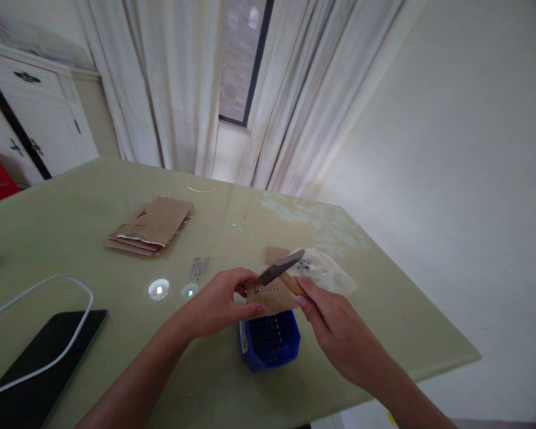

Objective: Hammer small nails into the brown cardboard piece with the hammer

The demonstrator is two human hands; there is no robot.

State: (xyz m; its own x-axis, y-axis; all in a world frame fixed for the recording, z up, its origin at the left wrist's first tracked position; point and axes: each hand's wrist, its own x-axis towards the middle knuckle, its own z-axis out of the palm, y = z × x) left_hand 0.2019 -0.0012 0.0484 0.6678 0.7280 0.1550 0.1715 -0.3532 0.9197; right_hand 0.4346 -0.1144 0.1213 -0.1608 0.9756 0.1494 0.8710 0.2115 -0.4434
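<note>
My right hand (328, 322) grips the wooden handle of a hammer (282, 268). Its dark metal head lies over the far edge of a brown cardboard piece (274, 299) with rows of small holes. At the left edge of that piece, my left hand (225, 301) has its thumb along the near side and its fingers bent at the far side, partly hidden. Beneath the cardboard stands a blue plastic basket (290, 348) with a perforated inside. Several nails (198, 268) lie on the table to the left of the hammer.
A stack of punched cardboard (154, 223) rests farther back on the glossy table (196, 381). Behind my right hand is a clear plastic bag (330, 271) beside a small cardboard scrap (275, 254). A black tablet (48, 363) and white cable (77, 345) occupy the left.
</note>
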